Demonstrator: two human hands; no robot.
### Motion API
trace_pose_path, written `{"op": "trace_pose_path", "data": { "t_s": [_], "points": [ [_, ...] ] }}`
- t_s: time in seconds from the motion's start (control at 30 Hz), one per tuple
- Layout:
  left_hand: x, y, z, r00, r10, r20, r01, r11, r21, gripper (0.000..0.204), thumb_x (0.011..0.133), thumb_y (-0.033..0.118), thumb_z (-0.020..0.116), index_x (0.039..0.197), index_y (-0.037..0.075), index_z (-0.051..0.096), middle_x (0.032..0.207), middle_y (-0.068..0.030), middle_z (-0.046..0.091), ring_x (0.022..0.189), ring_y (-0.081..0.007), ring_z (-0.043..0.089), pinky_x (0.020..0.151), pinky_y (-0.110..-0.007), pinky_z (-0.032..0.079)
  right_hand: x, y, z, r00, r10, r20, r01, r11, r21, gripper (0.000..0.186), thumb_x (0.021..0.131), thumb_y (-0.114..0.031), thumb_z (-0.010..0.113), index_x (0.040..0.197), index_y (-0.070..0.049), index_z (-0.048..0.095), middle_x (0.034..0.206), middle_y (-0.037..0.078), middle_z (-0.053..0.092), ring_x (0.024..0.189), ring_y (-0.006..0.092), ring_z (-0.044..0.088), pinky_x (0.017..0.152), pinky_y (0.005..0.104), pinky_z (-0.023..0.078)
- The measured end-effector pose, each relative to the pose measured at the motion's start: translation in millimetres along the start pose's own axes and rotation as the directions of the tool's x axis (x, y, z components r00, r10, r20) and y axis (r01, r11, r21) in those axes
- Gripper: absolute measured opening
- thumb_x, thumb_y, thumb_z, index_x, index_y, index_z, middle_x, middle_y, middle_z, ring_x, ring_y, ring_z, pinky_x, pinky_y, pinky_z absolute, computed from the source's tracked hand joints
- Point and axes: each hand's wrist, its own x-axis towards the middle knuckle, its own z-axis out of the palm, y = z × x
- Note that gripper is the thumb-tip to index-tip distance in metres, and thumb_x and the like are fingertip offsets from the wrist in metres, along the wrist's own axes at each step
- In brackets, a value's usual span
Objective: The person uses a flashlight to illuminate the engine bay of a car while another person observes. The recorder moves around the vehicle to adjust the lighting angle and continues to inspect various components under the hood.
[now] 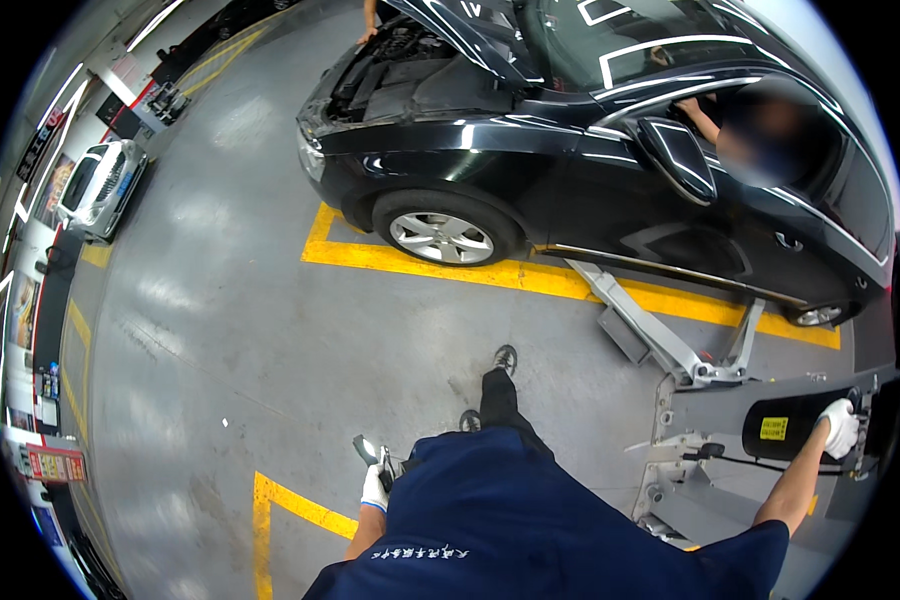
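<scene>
My left hand [374,490], in a white glove, hangs low beside my body, its fingers closed around a small grey-and-black hand-held device [365,450] whose exact kind I cannot make out. On the far right my right arm stretches out to a grey lift post [710,405]. There my gloved right hand [842,430] curls at the end of a black cylinder [778,428] with a yellow label; what its fingers close on is hidden. Grey lift arms [655,325] reach from the post under a black car [540,160], its bonnet raised.
A person sits inside the car at the open side window. Another person's hand [367,35] rests near the engine bay. Yellow lines [545,280] mark the grey floor. A white car [105,185] stands far left, near a red sign stand [55,463].
</scene>
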Motion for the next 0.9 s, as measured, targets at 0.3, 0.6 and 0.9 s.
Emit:
{"op": "trace_pose_path", "data": {
  "t_s": [0.3,0.6,0.9],
  "points": [
    [18.7,-4.3,-10.1,0.998,-0.06,0.037,0.058,0.997,0.05,0.016,0.094,0.028,0.064,0.097,0.012,0.066,0.084,-0.0075,0.068,0.076,-0.0278,0.068,0.073,-0.045,0.06,12.4,3.2,22.2,0.989,0.022,-0.143,-0.024,1.0,-0.015,0.049,0.087,-0.053,0.052,0.098,-0.014,0.079,0.106,0.013,0.076,0.1,0.0356,0.072,0.087,0.0535,0.053],
    [2.5,4.9,-1.9,0.999,-0.039,0.016,0.039,0.999,0.019,0.021,0.097,0.031,0.06,0.099,0.01,0.064,0.086,-0.0136,0.071,0.075,-0.0305,0.071,0.071,-0.045,0.062,15.6,7.1,39.8,0.982,0.024,-0.185,-0.022,1.0,0.015,0.049,0.084,-0.053,0.055,0.096,-0.012,0.079,0.106,0.016,0.075,0.098,0.039,0.072,0.086,0.0556,0.052],
    [-10.6,8.6,10.5,0.999,-0.035,0.007,0.035,0.999,-0.008,0.024,0.098,0.031,0.059,0.099,0.008,0.065,0.085,-0.0146,0.072,0.073,-0.0311,0.07,0.069,-0.044,0.062,18.7,4.6,35.9,0.99,0.016,-0.139,-0.013,1.0,0.022,0.051,0.085,-0.054,0.054,0.096,-0.012,0.079,0.107,0.017,0.075,0.1,0.0383,0.072,0.088,0.0548,0.052]
  ]
}}
